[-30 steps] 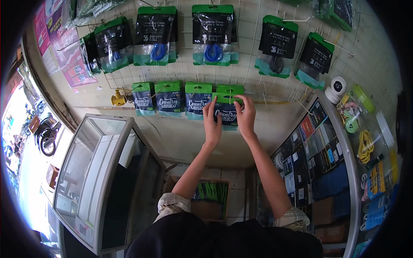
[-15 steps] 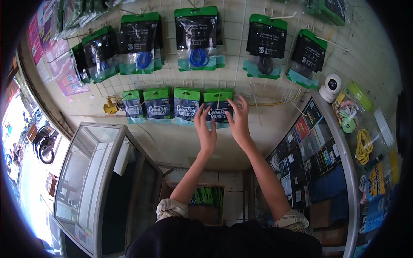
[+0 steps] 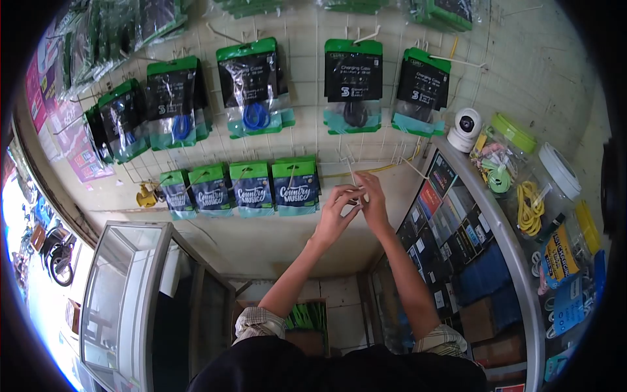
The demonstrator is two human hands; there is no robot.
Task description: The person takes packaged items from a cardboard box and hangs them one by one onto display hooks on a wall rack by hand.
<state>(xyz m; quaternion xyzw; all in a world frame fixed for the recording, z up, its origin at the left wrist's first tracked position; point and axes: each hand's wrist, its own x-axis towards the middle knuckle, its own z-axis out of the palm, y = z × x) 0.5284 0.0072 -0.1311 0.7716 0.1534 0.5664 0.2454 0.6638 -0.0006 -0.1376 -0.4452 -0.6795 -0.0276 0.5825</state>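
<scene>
I'm logging Country Music packs [image 3: 292, 189]: bright green tops, navy bodies, white lettering, pale teal bottoms. Charging Cable packs [image 3: 353, 78]: green top strips, black cards, light print, teal-green bases. I get a blue cable [image 3: 256, 118] in one, a black cable [image 3: 354, 115] in another. Sleeves [image 3: 441, 342] read cream with dark-lined plaid; top [image 3: 339, 371], black. Wall [image 3: 261, 245], off-white. Also on my feed: white camera [image 3: 466, 129] with black front, lime-green lid [image 3: 514, 132], white lid [image 3: 560, 171], yellow cable [image 3: 530, 208], yellow valve [image 3: 145, 196].
</scene>
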